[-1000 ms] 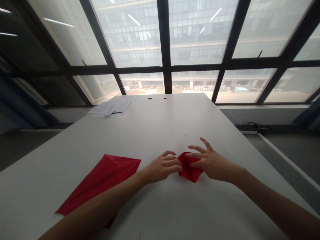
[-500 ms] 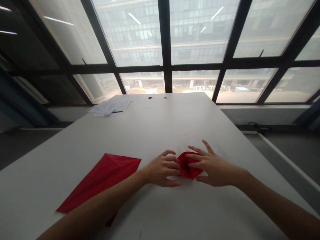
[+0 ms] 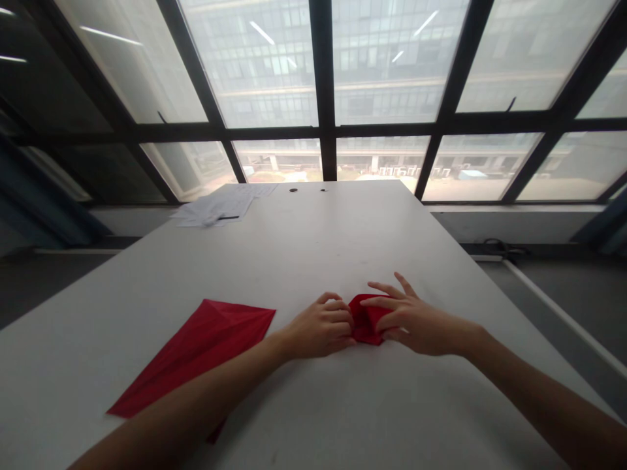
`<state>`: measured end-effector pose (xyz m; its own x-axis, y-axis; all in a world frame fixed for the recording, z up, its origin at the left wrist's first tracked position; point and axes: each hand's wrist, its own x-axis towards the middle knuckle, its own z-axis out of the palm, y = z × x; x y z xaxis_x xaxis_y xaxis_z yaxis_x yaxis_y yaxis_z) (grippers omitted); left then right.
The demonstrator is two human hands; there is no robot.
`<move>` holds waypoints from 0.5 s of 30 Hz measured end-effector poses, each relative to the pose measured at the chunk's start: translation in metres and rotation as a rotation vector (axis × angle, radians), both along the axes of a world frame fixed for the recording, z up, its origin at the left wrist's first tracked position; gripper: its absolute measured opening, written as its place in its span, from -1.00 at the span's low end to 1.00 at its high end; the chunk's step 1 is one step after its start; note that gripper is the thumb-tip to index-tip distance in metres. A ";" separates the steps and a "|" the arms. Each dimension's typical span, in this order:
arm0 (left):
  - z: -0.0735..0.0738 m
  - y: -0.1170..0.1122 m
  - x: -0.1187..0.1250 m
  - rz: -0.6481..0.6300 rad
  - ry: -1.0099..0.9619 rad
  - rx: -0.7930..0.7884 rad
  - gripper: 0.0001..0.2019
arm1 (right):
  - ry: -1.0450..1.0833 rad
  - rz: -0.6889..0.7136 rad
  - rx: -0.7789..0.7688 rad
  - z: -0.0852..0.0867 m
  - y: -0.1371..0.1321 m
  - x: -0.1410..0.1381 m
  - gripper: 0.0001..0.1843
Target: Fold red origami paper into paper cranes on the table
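Observation:
A small folded red paper piece point(image 3: 365, 321) lies on the white table point(image 3: 313, 248) between my hands. My left hand point(image 3: 321, 326) has its fingers curled and pinches the piece's left edge. My right hand point(image 3: 411, 320) grips the right side between thumb and fingers, with two fingers raised off the paper. Most of the piece is hidden under both hands. A larger folded red paper sheet point(image 3: 196, 352) lies flat to the left, partly under my left forearm.
A loose stack of white papers point(image 3: 218, 209) with a dark pen sits at the table's far left corner. Two small dark round spots point(image 3: 294, 190) mark the far edge. Large windows with black frames rise behind the table, and dark floor lies on both sides.
Both hands have closed in on the small red piece. Its lower point, visible earlier, is now tucked under my right hand, so the piece looks smaller. The large sheet has not moved.

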<state>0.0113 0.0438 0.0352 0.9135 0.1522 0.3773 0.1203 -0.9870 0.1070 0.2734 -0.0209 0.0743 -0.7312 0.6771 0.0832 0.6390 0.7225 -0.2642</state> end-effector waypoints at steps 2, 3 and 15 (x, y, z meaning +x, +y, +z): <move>0.001 -0.001 0.001 -0.006 0.018 -0.010 -0.81 | -0.012 0.002 0.031 -0.001 -0.001 -0.002 -0.64; 0.001 -0.002 0.002 -0.012 0.028 -0.010 -0.81 | -0.022 0.000 0.050 -0.002 -0.002 -0.003 -0.60; -0.001 -0.001 0.003 -0.047 0.094 0.000 -0.83 | -0.064 -0.016 0.140 0.000 -0.008 -0.015 -0.75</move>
